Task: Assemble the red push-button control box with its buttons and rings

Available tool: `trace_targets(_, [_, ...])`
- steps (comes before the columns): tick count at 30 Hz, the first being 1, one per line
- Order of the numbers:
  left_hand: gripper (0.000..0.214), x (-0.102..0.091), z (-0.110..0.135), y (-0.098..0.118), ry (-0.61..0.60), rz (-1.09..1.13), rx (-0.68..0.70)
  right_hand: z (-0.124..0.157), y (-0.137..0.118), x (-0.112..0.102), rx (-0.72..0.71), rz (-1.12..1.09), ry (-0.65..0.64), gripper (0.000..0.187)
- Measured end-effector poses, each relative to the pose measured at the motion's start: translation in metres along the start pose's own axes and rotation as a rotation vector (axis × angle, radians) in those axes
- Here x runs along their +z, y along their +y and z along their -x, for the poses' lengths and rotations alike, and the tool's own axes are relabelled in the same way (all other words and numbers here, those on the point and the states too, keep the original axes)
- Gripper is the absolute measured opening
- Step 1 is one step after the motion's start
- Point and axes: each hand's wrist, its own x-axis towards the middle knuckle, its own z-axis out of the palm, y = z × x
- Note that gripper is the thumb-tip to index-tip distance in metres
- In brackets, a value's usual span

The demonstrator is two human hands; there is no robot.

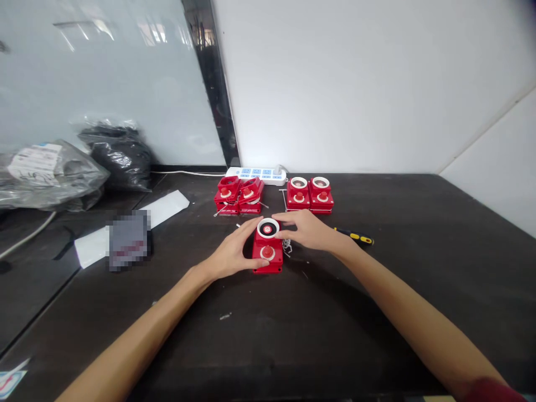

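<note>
In front of me on the dark table stands a red alarm unit (pixel 273 267) with a white ring (pixel 260 234) around a dark round centre and a red domed lamp or button (pixel 267 252) below it. My left hand (pixel 230 254) grips its left side, thumb along the lower front and fingers toward the top. From the right, my right hand (pixel 307 228) holds its upper end, thumb against the white ring and index finger reaching behind it. Thin white wires (pixel 287 245) stick out at the unit's right side.
Behind are two red units without white rings (pixel 250 196) and two with them (pixel 310 201). A white power strip (pixel 259 176) lies along the wall. A yellow-black screwdriver (pixel 360 238) is at right. Plastic bags (pixel 50 173), white paper (pixel 167 208) and a blurred dark object (pixel 129 240) occupy the left.
</note>
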Motion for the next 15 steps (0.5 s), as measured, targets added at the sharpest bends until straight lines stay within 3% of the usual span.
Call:
trace_targets(3, [0.096, -0.002, 0.0, 0.0, -0.022, -0.001, -0.013, 0.0, 0.001, 0.002, -0.049, 0.025, -0.023, 0.039])
trace_targets(7, [0.098, 0.004, 0.003, 0.008, -0.021, -0.056, -0.049, 0.001, 0.002, 0.004, 0.002, 0.082, 0.0, 0.04])
trace_targets(11, [0.102, 0.025, 0.008, 0.03, 0.164, -0.184, -0.191, -0.001, -0.002, 0.009, 0.04, 0.161, 0.045, 0.038])
trace_targets(15, [0.096, 0.04, 0.009, 0.044, 0.235, -0.304, -0.256, -0.002, -0.009, 0.012, 0.082, 0.21, 0.094, 0.032])
